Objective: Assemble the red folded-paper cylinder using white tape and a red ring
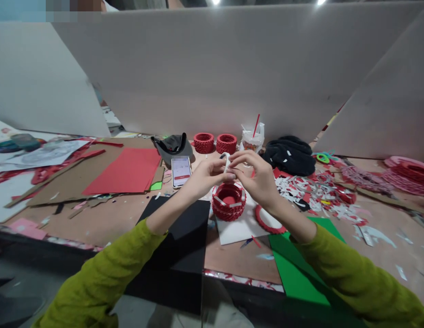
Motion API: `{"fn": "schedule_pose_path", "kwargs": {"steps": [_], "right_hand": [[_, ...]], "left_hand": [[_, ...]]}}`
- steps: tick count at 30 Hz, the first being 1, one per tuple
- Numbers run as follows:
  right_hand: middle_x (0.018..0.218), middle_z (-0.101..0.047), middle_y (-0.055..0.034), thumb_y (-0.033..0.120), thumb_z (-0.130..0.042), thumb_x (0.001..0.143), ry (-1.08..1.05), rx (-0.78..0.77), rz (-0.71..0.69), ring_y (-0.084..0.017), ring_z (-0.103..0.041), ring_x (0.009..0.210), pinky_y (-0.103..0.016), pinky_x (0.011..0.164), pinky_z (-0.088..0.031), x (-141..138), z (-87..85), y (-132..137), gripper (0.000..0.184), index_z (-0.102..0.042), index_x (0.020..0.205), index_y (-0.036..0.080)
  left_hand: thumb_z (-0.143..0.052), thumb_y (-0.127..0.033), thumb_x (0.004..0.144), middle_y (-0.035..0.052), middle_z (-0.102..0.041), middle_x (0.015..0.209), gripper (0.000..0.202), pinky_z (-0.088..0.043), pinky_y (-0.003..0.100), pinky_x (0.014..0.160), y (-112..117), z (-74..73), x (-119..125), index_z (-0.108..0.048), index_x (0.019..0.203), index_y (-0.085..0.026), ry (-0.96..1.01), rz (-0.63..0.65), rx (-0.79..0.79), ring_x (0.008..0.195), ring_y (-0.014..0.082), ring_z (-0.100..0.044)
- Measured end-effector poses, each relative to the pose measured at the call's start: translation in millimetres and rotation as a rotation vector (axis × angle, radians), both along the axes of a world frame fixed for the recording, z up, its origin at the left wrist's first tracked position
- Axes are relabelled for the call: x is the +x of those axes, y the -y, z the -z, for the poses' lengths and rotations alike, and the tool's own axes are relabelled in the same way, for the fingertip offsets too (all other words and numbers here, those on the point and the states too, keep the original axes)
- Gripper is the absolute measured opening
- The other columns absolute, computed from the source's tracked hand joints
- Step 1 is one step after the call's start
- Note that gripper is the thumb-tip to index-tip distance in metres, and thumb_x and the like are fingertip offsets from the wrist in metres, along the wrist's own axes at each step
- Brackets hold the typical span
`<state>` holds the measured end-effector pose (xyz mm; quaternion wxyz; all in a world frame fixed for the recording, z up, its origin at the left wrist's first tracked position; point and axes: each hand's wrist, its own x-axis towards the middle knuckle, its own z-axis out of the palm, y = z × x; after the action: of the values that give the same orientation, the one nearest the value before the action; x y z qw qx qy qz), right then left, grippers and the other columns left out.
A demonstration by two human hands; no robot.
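Wrinkled sleeves (109, 269); curled white strip (227, 159)

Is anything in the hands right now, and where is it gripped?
Yes: a curved white strip. The left hand and right hand hold it with their fingertips, below its arched top; exact contact points are too small to tell.

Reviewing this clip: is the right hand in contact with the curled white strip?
Touching. The head view shows fingertips of the right hand against the curled white strip, with no gap visible between them.
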<state>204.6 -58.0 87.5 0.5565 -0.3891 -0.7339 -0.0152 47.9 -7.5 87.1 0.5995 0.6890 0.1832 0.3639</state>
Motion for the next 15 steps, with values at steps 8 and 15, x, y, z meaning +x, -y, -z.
{"fn": "schedule_pose_path", "kwargs": {"steps": [8,15], "right_hand": [[0.099,-0.066,-0.0039,0.01,-0.063,0.084,-0.017,-0.015,0.002,-0.018,-0.064,0.094,-0.037,0.086,-0.051,7,5.9,-6,0.018,-0.07,0.094,0.024],[0.081,-0.065,-0.0024,0.011,-0.063,0.083,-0.017,-0.078,0.029,-0.018,-0.062,0.081,-0.033,0.076,-0.048,16,8.5,-15,0.011,-0.064,0.077,0.02]], "left_hand": [[-0.074,-0.034,0.077,0.0086,-0.075,0.089,0.039,-0.052,0.031,0.08,2,-0.1,0,-0.067,0.108,-0.011,-0.056,-0.025,-0.04,0.082,0.0175,-0.07],[-0.06,-0.042,0.087,0.0096,-0.074,0.085,0.034,-0.048,0.029,0.074,-5,9.6,-12,-0.069,0.098,-0.011,-0.211,-0.042,0.006,0.08,0.0171,-0.068]]}}
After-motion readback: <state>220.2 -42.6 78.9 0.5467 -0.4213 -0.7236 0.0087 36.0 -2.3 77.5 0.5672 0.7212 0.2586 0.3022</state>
